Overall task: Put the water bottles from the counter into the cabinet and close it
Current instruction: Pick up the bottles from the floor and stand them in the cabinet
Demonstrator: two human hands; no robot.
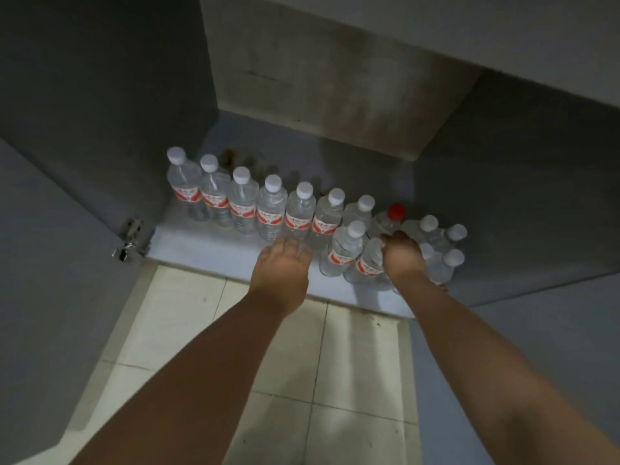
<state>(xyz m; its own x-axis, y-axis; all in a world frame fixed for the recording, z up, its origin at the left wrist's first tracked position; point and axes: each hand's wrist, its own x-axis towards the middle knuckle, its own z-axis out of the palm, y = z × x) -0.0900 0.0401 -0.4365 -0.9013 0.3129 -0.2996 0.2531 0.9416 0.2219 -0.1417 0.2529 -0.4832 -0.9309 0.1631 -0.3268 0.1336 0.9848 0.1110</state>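
Observation:
Several clear water bottles with white caps and red labels stand in a row (271, 209) on the floor of an open grey cabinet (214, 246). A second cluster stands at the right, including one with a red cap (396, 212). My right hand (402, 255) is closed over the top of a front bottle (369, 265) in that cluster, hiding its cap. My left hand (285, 263) hovers near the cabinet's front edge with fingers spread, just in front of the row, holding nothing.
The left cabinet door (50, 263) stands open, its metal hinge (129, 239) at the front left corner. The right door (553, 330) is open too. Pale floor tiles (302, 380) lie below my arms. The cabinet's back is bare.

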